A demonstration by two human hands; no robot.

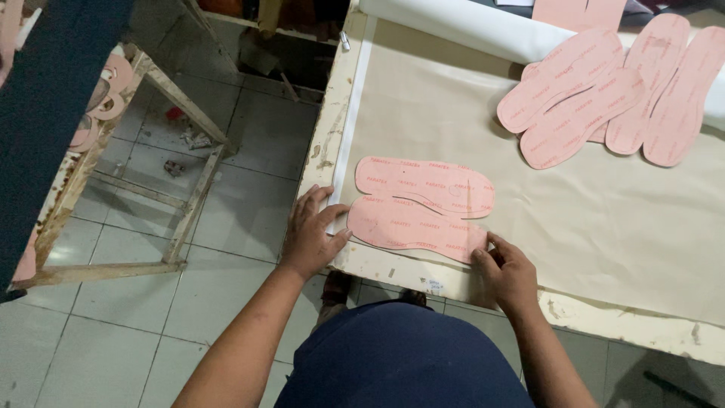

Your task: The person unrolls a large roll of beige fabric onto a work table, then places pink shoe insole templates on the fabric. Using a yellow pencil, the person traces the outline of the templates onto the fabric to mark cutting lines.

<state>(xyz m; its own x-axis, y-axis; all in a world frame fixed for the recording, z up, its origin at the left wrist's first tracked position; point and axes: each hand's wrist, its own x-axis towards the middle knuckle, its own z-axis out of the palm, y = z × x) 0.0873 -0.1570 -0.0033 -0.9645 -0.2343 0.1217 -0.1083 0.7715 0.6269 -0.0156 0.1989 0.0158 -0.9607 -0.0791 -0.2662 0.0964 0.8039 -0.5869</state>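
Two pink insole-shaped boards lie side by side on beige material at the near left corner of the table: the nearer insole point(411, 230) and the farther insole point(427, 183). My left hand point(312, 232) rests flat at the table's left edge, fingers spread, touching the heel end of the nearer insole. My right hand point(504, 270) presses its fingertips on the toe end of that same insole at the table's front edge.
A pile of several more pink insoles point(604, 94) lies at the far right. A white roll point(468, 29) runs along the back of the worn table point(604, 317). A wooden frame rack point(151, 189) stands on the tiled floor to the left.
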